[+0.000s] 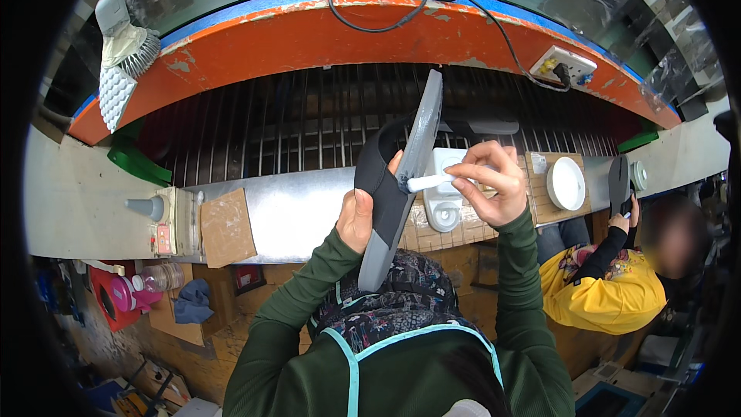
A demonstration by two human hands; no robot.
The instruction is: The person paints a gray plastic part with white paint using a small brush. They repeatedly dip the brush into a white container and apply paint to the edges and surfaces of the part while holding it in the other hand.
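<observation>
My left hand [355, 220] grips a slide sandal [421, 139] by its black strap, fingers wrapped round it. The sandal stands on edge, tilted, its grey sole turned toward my right hand [494, 185]. That hand pinches a white-handled brush [429, 182] between thumb and fingers. The brush tip touches the sole near the strap, where the surface looks wet and shiny. Behind the brush sits a white plastic container [444, 216] with a round hollow at its near end. Farther back, a second dark sandal with a grey sole [494, 123] lies on the metal rollers, partly hidden.
A conveyor with metal rollers [270, 127] runs under an orange beam [255, 50]. A white bowl [566, 184] and brown cardboard [228, 228] lie on the bench. At right, a co-worker in yellow [610, 289] holds another sandal [619, 181]. A power cable [502, 31] hangs over the beam.
</observation>
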